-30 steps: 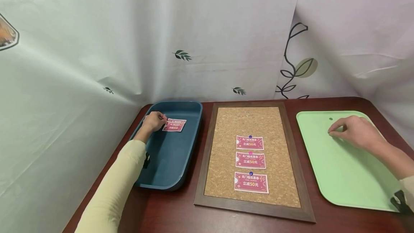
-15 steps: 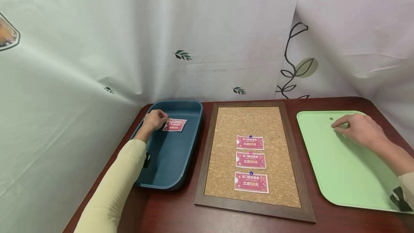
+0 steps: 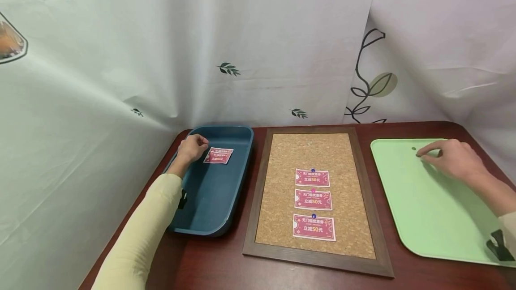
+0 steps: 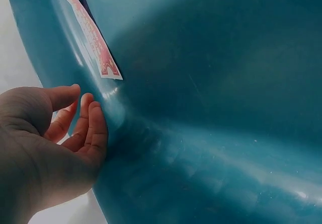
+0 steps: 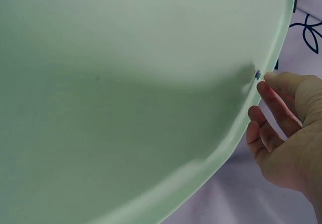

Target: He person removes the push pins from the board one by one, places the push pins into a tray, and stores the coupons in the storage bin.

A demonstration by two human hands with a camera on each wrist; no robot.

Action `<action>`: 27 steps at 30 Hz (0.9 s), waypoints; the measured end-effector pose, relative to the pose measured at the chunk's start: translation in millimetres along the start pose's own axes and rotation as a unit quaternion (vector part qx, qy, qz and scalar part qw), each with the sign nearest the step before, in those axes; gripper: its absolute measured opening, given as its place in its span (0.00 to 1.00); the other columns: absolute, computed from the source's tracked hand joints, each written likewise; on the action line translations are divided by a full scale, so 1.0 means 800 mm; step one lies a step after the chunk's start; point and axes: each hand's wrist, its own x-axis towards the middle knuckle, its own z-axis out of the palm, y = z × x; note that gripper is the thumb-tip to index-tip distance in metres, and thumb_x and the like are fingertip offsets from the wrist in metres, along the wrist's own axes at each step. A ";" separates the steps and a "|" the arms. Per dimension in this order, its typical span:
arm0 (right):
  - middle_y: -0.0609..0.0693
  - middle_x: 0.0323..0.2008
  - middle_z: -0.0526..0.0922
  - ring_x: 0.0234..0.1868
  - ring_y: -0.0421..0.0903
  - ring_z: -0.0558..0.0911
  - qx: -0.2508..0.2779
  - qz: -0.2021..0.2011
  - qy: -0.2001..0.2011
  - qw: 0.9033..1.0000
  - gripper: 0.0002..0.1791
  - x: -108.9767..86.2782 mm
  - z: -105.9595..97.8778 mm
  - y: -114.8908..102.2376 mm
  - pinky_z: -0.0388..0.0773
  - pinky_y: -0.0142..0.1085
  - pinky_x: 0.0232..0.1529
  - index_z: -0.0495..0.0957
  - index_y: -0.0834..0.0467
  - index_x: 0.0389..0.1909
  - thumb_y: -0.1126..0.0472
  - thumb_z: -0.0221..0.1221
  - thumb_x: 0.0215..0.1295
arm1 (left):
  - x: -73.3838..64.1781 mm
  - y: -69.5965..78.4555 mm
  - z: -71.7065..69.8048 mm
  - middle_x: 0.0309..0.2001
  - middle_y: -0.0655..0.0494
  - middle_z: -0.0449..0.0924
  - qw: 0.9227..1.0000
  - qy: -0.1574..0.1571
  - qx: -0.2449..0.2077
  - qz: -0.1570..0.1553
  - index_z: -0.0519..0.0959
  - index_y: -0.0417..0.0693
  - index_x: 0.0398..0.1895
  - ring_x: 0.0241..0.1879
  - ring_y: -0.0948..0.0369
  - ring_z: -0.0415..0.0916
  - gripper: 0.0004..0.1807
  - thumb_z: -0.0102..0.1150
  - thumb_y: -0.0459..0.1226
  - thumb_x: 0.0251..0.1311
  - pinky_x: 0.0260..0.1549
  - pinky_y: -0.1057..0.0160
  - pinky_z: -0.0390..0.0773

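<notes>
In the head view my left hand hovers at the far left of the blue basin, beside overlapping pink coupons. Its fingers are loosely curled and hold nothing; the left wrist view shows the thumb apart from them. My right hand hangs over the far part of the light green tray. In the right wrist view, a small blue and green push pin lies by the tray's rim, right at the thumb and forefinger tips. A gap shows between those fingertips. A dark green spot shows near them in the head view.
Between basin and tray lies a wood-framed cork board. Three pink coupons are fixed on it in a column: top, middle and bottom, each with a push pin at its upper edge. A patterned white cloth hangs behind the table.
My right hand has moved away from me and slightly right over the green tray, its fingertips nearer the dark green spot. The left hand has lifted slightly beside the coupons.
</notes>
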 end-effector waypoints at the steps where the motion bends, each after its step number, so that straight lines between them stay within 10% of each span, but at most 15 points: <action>1: 0.56 0.30 0.86 0.28 0.44 0.77 0.000 0.001 0.005 1.000 0.11 0.000 0.000 0.001 0.67 0.41 0.26 0.89 0.64 0.45 0.61 0.68 0.69 | 0.000 0.000 0.000 0.55 0.36 0.81 1.000 0.001 -0.001 0.000 0.81 0.37 0.54 0.54 0.41 0.76 0.12 0.55 0.36 0.80 0.64 0.37 0.68; 27: 0.74 0.57 0.81 0.34 0.12 0.64 0.114 0.059 0.025 0.991 0.27 0.004 -0.009 0.010 0.73 0.31 0.30 0.81 0.70 0.59 0.50 0.65 0.76 | 0.002 0.017 -0.014 0.58 0.38 0.79 0.997 0.045 -0.057 -0.002 0.75 0.38 0.64 0.57 0.42 0.75 0.20 0.59 0.42 0.79 0.64 0.41 0.71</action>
